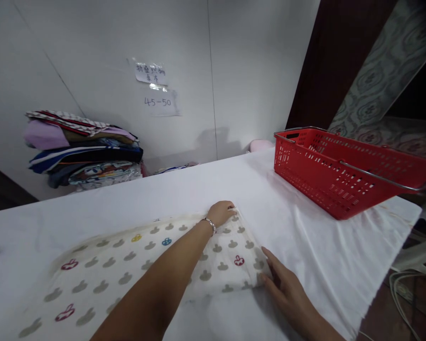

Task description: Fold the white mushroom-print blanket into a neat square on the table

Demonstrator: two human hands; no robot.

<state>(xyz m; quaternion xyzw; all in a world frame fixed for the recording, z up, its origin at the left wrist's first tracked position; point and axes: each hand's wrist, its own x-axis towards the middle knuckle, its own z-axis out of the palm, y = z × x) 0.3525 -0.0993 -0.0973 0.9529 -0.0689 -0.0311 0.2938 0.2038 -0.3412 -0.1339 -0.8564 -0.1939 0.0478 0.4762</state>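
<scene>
A white cloth point(128, 265) printed with grey mushroom-like shapes and a few red, yellow and blue ones lies folded long across the table. My left hand point(220, 213), with a silver bracelet at the wrist, is closed on its far right corner; the fingertips are partly hidden. My left forearm crosses over the middle of the cloth. At the cloth's near right corner, my right hand point(286, 284) touches the short edge, its thumb and fingers apart.
A red plastic basket point(312, 175) with metal handles stands at the table's right. Beyond the white-covered table point(248, 184), a stack of folded clothes point(88, 147) rises at the back left. Handwritten paper signs point(159, 102) hang on the wall. White cables point(399, 293) lie at the lower right.
</scene>
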